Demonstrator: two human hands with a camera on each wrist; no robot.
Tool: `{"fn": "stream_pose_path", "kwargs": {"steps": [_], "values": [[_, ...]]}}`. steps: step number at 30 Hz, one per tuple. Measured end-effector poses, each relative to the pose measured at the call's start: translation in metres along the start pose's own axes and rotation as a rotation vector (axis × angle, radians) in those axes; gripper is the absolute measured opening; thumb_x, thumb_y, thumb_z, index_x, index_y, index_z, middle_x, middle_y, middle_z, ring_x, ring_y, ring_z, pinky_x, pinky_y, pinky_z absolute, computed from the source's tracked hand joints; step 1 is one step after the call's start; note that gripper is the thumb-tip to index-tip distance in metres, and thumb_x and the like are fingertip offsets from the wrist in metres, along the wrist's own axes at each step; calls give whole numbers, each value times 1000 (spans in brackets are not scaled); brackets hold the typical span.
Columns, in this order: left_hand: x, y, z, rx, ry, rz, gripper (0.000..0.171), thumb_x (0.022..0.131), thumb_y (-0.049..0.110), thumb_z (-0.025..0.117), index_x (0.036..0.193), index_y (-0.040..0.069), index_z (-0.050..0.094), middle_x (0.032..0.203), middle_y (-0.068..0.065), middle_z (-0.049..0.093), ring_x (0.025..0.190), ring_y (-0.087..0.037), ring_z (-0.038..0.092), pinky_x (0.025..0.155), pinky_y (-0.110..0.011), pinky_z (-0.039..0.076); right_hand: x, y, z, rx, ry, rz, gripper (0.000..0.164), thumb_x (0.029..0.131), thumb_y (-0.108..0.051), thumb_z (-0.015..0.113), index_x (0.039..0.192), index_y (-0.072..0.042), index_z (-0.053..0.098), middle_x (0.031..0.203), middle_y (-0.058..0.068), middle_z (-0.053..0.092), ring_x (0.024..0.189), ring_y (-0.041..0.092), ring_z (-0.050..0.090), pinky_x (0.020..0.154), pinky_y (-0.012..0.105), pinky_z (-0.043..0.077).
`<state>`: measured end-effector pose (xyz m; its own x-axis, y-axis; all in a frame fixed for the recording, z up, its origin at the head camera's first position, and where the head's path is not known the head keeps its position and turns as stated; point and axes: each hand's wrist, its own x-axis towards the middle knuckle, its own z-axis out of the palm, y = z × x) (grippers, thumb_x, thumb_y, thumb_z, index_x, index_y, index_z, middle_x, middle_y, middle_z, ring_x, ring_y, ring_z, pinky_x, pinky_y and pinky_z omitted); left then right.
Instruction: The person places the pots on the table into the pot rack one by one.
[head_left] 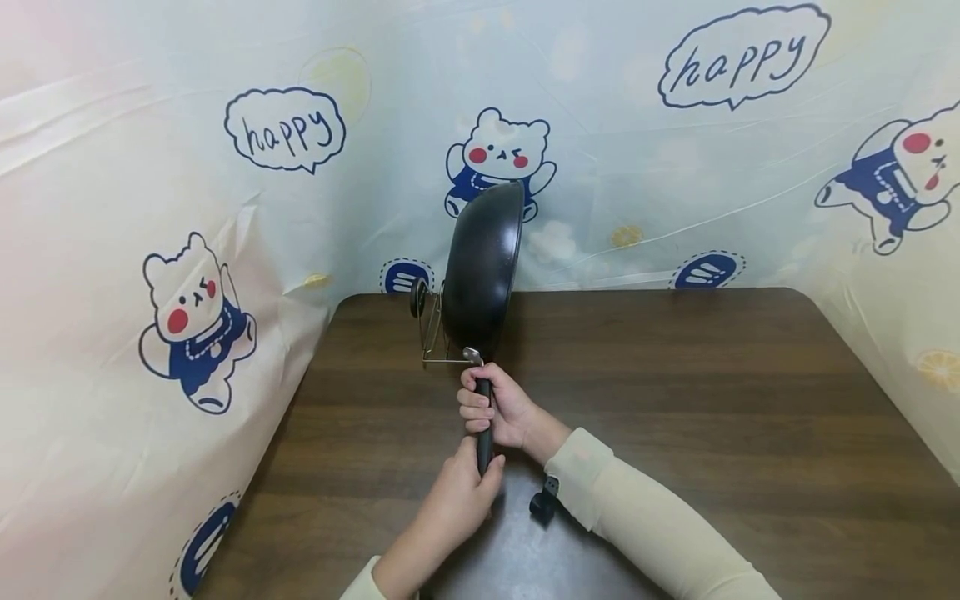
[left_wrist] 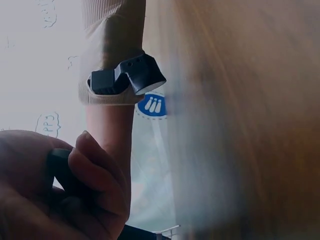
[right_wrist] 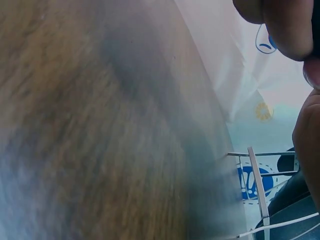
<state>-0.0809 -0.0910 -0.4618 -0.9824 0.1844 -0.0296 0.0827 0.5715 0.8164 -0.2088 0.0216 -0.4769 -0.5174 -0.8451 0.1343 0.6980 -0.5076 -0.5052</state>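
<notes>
A black wok [head_left: 483, 258] is turned on its side, its rounded underside facing left and its handle [head_left: 484, 450] pointing toward me. My right hand [head_left: 506, 408] wraps its fingers around the handle just below the metal joint. Lower down, my left hand [head_left: 461, 496] grips the handle's end, with the thumb along its right side. In the left wrist view the black handle end [left_wrist: 61, 165] shows between curled fingers. Beside the wok's underside is a thin wire rack [head_left: 432, 333], with a black round piece [head_left: 417, 297] at its upper left. The wok's inside is hidden.
Under the hands spreads a dark wood-grain table [head_left: 712, 417]. A printed cloth [head_left: 600, 192] with bears and the word "happy" hangs behind it and down the left side. A small black camera [head_left: 543, 504] sits at the right sleeve cuff.
</notes>
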Motion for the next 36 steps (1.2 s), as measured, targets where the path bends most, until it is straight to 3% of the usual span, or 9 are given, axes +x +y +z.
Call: {"fn": "stream_pose_path", "kwargs": {"steps": [10,19,24,29,36], "values": [[-1,-7,-4,-129,-77,-5,37,98,32,63,110,0,50,58,1,56,45,-16,58,44,-31,47,-7,-3,0,-62,98,3,27,103,-35,32,89,-17,45,63,-6,39,51,5,43,51,19,42],[-3,-9,-9,-289,-135,-34,43,95,32,68,115,-1,49,64,-7,61,50,-20,61,45,-31,50,-14,-7,0,-161,211,10,28,104,-39,38,94,-17,52,70,-3,48,60,10,48,61,25,45],[0,-17,-12,-415,-202,-33,45,97,27,66,120,-5,45,73,-16,63,55,-19,62,49,-32,53,-22,-11,2,-207,243,9,30,102,-38,46,112,-12,56,82,2,58,73,16,57,76,33,51],[2,-28,-16,-554,-316,-46,44,100,23,61,124,-9,43,82,-15,63,63,-18,64,57,-29,55,-34,-15,4,-236,265,25,40,103,-32,45,132,-5,50,99,9,65,92,22,64,92,41,52],[5,-37,-25,-664,-391,-119,51,104,34,51,126,-12,44,95,-19,64,79,-26,68,69,-32,55,-53,-19,8,-298,370,56,54,101,-29,46,142,4,36,123,20,59,115,33,60,103,46,45]]}}
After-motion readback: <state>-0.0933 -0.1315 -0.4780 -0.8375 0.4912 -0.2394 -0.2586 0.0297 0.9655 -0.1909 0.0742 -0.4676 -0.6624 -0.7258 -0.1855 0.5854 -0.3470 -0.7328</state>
